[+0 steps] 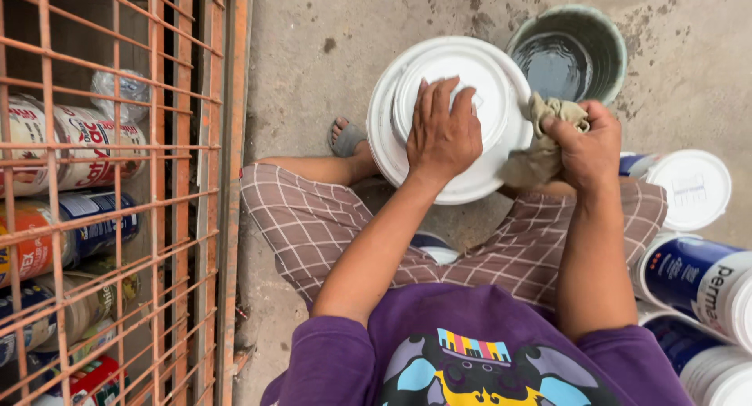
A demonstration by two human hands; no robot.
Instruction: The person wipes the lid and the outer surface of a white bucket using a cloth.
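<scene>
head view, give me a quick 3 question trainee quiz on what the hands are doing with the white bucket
1. True or false: the left hand rests flat on the white bucket.
2. What does the right hand grip? A) brush B) rag C) lid
3. What stands just beyond the white bucket, on the rag's side?

Key: 1 true; 2 B, a crumpled rag; 3 a green bucket holding dark liquid.

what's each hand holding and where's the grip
The right hand clutches a bunched grey rag by its upper folds. The left hand holds nothing; it lies flat on the white bucket lid.
</scene>
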